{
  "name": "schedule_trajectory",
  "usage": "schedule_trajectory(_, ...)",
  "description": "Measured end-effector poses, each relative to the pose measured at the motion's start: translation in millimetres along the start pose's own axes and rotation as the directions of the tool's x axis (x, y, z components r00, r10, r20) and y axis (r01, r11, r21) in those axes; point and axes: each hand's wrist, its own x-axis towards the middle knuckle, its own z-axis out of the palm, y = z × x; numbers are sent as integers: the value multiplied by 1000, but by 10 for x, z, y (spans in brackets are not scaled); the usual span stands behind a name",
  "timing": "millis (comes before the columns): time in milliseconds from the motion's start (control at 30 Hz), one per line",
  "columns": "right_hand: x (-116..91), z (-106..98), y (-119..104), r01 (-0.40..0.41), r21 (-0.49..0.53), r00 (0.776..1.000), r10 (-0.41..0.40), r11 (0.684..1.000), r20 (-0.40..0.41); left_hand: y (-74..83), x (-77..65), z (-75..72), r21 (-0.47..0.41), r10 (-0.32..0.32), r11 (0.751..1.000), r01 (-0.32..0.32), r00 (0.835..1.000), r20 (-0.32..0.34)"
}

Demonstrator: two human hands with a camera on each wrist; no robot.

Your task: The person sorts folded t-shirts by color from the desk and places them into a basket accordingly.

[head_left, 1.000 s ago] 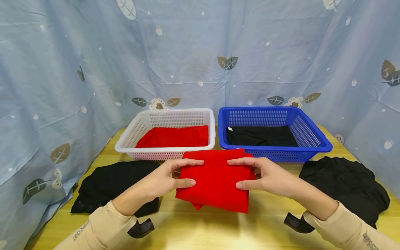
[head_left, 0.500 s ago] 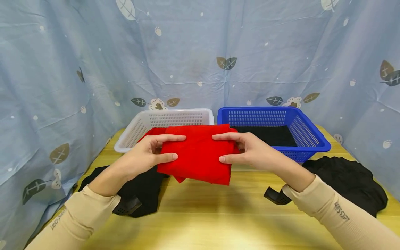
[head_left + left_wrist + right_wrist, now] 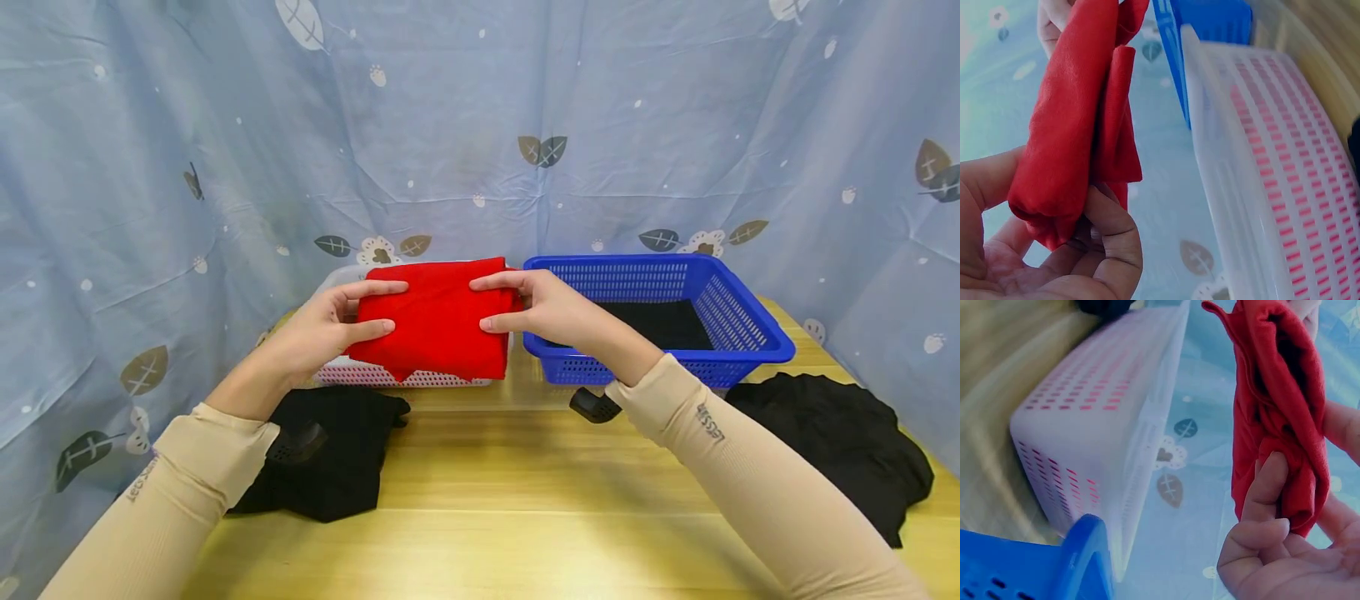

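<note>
A folded red cloth [image 3: 438, 321], probably a garment, hangs in the air above the white basket [image 3: 450, 377], covering most of it in the head view. My left hand [image 3: 315, 333] grips its left end, thumb and forefinger on the near face and other fingers curled behind. At the right end my right hand [image 3: 547, 312] pinches it the same way. The right wrist view shows the fold layers of the red cloth [image 3: 1279, 412] bunched between the fingers. Red shows through the slots of the white basket [image 3: 1291, 169]; its inside is hidden in the head view.
A blue basket [image 3: 660, 357] beside the white one holds a black cloth [image 3: 660, 323]. One black cloth [image 3: 337, 458] lies at the left on the wooden table [image 3: 480, 500], another black cloth [image 3: 832, 442] at the right. A patterned blue curtain [image 3: 450, 125] stands behind.
Both hands have carried the folded red cloth forward and left, from over the table in front of the baskets to above the white basket. The baskets have stayed in place.
</note>
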Motion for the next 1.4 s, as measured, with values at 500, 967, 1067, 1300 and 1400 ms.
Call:
schedule_trajectory(500,732,110,129,-66,-13,998,66,998,2,-269,418,-271,65,-150,986,155,985,-83)
schedule_trajectory(967,1074,289,310,-128,-164,991,132,978,16,-602,751,-243,196,-215,954,229,972,-89)
schedule_trajectory(1067,1114,304,331,-139,-186,989,146,973,25,-653,799,-234,233,-220,944,235,971,-90)
schedule_trajectory(1300,1208,351,330,-148,-312,985,168,938,38,-751,872,-212,270,-235,931,245,970,-68)
schedule_trajectory(1400,1234,401,311,-172,-373,978,202,912,42,-793,892,-204,287,-239,926,246,969,-60)
